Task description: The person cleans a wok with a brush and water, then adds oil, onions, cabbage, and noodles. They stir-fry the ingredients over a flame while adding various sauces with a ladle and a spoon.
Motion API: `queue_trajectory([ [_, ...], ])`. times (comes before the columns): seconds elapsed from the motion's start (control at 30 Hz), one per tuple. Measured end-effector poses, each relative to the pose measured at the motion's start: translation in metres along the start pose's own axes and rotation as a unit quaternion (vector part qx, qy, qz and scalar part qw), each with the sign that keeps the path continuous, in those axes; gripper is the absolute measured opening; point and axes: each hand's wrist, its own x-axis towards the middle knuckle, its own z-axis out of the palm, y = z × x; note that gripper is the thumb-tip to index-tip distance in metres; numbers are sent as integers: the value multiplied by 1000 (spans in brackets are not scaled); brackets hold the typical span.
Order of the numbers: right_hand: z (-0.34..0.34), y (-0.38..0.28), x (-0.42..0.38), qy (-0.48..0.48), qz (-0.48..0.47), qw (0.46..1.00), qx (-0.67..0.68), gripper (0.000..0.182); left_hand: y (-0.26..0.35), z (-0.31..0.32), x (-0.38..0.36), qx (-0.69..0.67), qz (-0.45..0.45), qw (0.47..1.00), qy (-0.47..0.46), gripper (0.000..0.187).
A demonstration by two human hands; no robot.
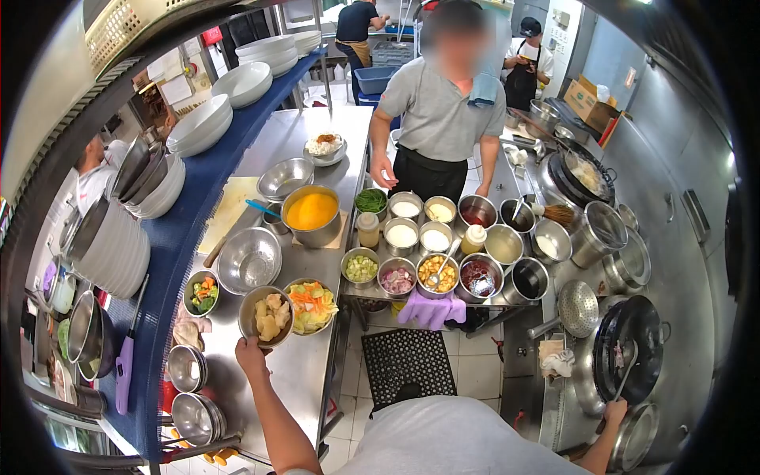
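Note:
My left hand (252,356) grips the rim of a metal bowl (267,342) with pale yellowish chunks (273,315) in it, over the steel counter on the left. Just right of that bowl is another bowl of cut cabbage and carrot (312,305), and behind it stands a larger bare metal bowl (248,260). On the far right, my right hand (615,413) is closed around the handle of a long metal wok ladle (628,370). The ladle's head rests inside a dark wok (649,344), where some small pieces of food lie.
Ahead stands a person (439,107) behind a station of metal pots holding sauces and chopped ingredients (438,273). A pot of orange liquid (312,211) sits on the left counter. Stacked plates (111,245) line the left shelf. A perforated strainer (578,307) lies near the wok.

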Motion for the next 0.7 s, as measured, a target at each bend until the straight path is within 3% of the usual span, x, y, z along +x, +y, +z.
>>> queue_trajectory([
  [0.07,-1,0,-1,-25,5,1000,-8,38,-6,-3,5,0,-4,1000,7,16],
  [0.13,7,8,2,46,-40,998,-8,37,-13,-4,8,0,-9,1000,19,16],
  [0.27,-1,-6,-7,32,-96,994,-32,38,-28,-1,15,18,35,998,55,17],
  [0.37,10,10,16,13,-60,997,-43,39,-2,16,6,40,21,998,32,19],
  [0.43,0,9,15,-44,-23,998,-46,49,5,22,6,16,1,1000,15,18],
  [0.57,-43,-69,-46,-79,56,995,30,47,0,22,8,4,-7,999,31,18],
  [0.6,-35,-51,-34,-79,57,995,31,47,-7,18,9,-10,-3,997,76,17],
  [0.67,-15,-14,-8,-43,-34,998,-22,44,-49,6,26,-53,2,989,137,18],
  [0.7,-4,-4,1,-35,-21,999,-16,44,-69,4,34,-93,-2,981,168,18],
])
